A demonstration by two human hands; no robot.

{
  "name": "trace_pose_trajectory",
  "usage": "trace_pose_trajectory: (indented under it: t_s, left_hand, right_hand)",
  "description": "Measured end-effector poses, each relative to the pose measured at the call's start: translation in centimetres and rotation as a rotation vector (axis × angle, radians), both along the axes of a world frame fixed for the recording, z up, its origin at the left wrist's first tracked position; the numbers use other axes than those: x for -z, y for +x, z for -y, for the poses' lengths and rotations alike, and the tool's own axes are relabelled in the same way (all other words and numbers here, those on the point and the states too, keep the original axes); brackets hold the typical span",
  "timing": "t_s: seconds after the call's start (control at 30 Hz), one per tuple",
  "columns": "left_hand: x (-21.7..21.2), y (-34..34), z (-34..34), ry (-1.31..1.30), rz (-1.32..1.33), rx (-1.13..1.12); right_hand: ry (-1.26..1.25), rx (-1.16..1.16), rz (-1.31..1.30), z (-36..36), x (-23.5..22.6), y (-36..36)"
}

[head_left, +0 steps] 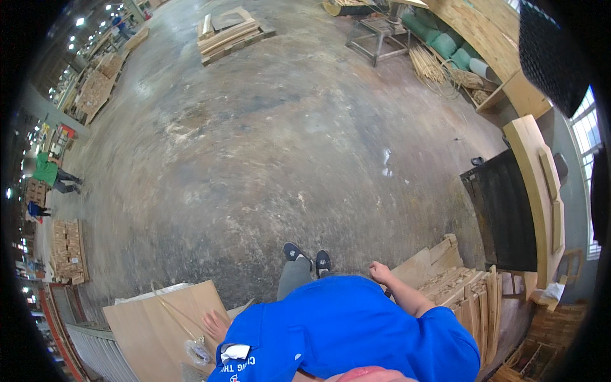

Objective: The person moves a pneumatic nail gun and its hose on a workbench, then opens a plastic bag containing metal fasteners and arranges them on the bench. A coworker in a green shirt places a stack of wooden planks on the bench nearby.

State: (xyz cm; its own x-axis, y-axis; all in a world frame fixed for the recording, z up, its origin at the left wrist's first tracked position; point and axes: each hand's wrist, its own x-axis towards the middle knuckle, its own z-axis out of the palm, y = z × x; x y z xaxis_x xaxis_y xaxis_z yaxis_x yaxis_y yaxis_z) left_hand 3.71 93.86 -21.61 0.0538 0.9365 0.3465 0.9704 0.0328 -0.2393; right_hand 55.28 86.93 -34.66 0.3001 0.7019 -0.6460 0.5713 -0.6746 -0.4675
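Note:
My left hand (215,325) is low at my left side, its fingers stretched out beside the edge of a pale plywood sheet (159,325). Whether it touches the sheet I cannot tell. A thin yellowish strap (173,311) lies over the sheet, near a roll of clear tape or film (198,352). My right hand (380,272) hangs in front of my right hip with its fingers curled in, and nothing shows in it. Beside that forearm stands a stack of wooden pieces (468,290).
Concrete floor (273,159) stretches ahead. Stacked boards (232,38) lie on a pallet at the far side. To the right stand a dark panel (503,207) with a wooden top and a metal stand (382,38). A person in green (46,170) is at the far left, near wood stacks (69,250).

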Motion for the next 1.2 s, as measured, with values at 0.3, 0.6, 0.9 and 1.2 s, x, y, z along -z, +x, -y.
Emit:
trace_pose_trajectory:
  t_s: [0.3, 0.6, 0.9, 1.2]
  left_hand:
    - [-0.5, 1.9, -4.6, -0.039, 0.221, 0.196]
    - [-3.5, 4.6, -16.7, -0.717, 0.17, -0.233]
    - [-2.5, 6.1, -18.8, -1.096, 0.108, -0.422]
    - [-2.4, 4.5, -17.4, -0.994, 0.122, -0.439]
  right_hand:
    - [-0.01, 0.248, -0.119, 0.4, 0.3, 0.9]
    - [-0.089, 0.613, -0.261, 4.6, -1.0, -1.0]
    - [-0.257, 0.523, -0.127, 14.2, 0.6, -8.6]
    - [-0.209, 0.637, -0.287, 8.5, 1.0, -3.6]
